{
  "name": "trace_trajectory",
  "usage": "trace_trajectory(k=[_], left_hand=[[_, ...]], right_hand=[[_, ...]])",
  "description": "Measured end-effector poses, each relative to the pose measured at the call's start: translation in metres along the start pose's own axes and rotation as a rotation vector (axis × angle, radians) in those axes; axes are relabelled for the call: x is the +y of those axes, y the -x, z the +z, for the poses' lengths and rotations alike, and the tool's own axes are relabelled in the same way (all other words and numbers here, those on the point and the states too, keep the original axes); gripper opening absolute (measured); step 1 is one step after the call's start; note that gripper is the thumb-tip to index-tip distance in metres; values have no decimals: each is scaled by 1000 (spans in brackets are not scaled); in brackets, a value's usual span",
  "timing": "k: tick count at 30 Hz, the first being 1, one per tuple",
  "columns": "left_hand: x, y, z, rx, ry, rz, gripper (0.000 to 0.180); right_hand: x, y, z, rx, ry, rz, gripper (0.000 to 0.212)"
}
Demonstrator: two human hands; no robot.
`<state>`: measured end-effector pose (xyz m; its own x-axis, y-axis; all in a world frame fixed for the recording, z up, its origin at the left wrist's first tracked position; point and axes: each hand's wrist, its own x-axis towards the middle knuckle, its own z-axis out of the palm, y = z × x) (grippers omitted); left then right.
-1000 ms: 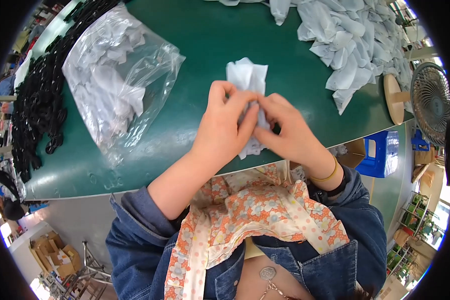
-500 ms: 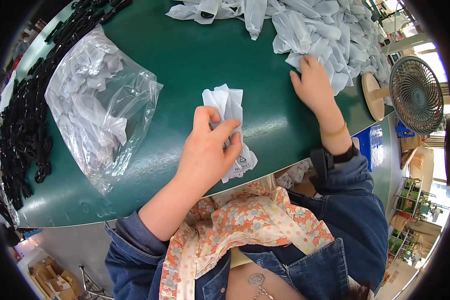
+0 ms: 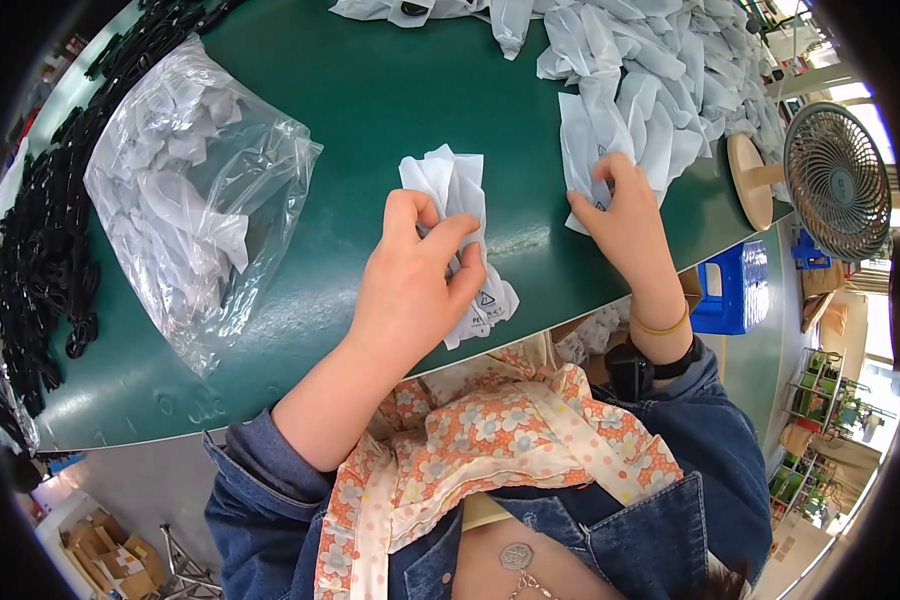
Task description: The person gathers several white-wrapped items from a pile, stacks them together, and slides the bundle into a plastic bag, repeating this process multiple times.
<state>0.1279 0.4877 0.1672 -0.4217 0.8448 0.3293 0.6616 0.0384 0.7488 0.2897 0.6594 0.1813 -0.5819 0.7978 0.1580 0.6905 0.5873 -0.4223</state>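
Note:
My left hand (image 3: 415,265) is closed on a small stack of white translucent plastic bags (image 3: 457,180) lying flat near the front edge of the green table (image 3: 370,120). Over to the right, my right hand (image 3: 625,220) has its thumb and fingers curled on a single white plastic bag (image 3: 582,130), which lies partly apart from a large heap of similar bags (image 3: 690,70). What these bags contain, if anything, I cannot make out.
A big clear plastic sack (image 3: 160,200) with white bags inside lies on the left. Bundles of black cables (image 3: 45,250) line the far left edge. A desk fan (image 3: 835,180) stands at the right edge, with a blue plastic stool (image 3: 735,285) below it.
My right hand has drawn back toward me from the heap, pulling a white bag along with it. My left hand still holds its stack in much the same place.

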Motion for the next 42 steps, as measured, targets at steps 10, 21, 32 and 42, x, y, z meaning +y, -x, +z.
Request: trace_trajectory(k=[10,21,32,42], left_hand=[[-1,2,1,6,33,-41,26],[2,-4,-4,-137,-205,109,36],[2,-2,-3,-110,-194,128,40],[9,-6,-6,-214,-401,182,46]], right_hand=[[-43,46,11,-240,-483,-422,40],[-4,-29,-7,127,-200,-227,31],[-26,19,-1,-93,-187,-252,29],[1,-13,-3,-95,-354,-329,24]])
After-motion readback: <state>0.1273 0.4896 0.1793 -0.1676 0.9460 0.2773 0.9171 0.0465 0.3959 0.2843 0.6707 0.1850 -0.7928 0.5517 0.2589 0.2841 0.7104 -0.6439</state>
